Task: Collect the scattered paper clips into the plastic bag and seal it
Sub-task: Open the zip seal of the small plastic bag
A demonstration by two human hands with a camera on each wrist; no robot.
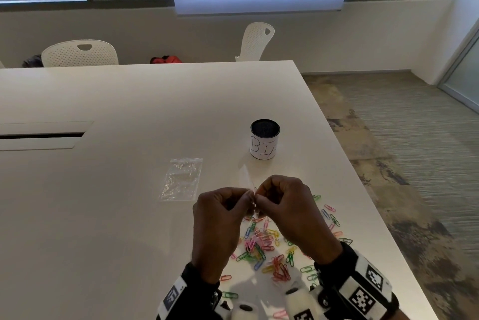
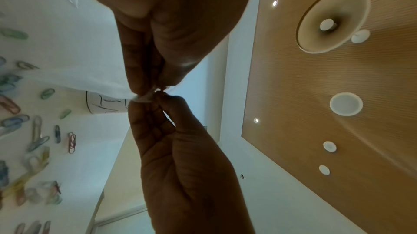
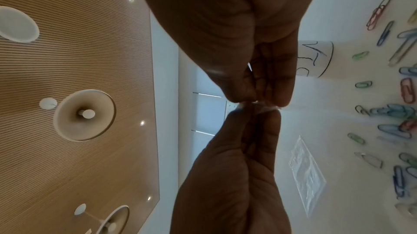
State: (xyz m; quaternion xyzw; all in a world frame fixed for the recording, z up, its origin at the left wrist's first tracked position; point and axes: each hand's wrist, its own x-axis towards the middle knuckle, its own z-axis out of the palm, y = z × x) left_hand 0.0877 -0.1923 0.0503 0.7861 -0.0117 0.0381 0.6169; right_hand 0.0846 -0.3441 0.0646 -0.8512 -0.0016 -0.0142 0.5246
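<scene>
Both hands meet above the white table (image 1: 103, 203), each pinching the top edge of a small clear plastic bag (image 1: 245, 177), which is held upright and edge-on. The left hand (image 1: 247, 199) grips it from the left, the right hand (image 1: 259, 196) from the right, fingertips almost touching. In the left wrist view the left hand (image 2: 146, 86) and the right hand (image 2: 158, 100) squeeze the bag's crumpled rim (image 2: 144, 98). The right wrist view shows the same pinch (image 3: 259, 106). Several coloured paper clips (image 1: 261, 242) lie scattered on the table beneath and to the right of the hands.
A second clear plastic bag (image 1: 182, 179) lies flat on the table, left of the hands. A black can with a white label (image 1: 265, 142) stands behind them. The table's right edge (image 1: 363, 190) runs close to the clips. Two white chairs (image 1: 80, 54) stand at the far side.
</scene>
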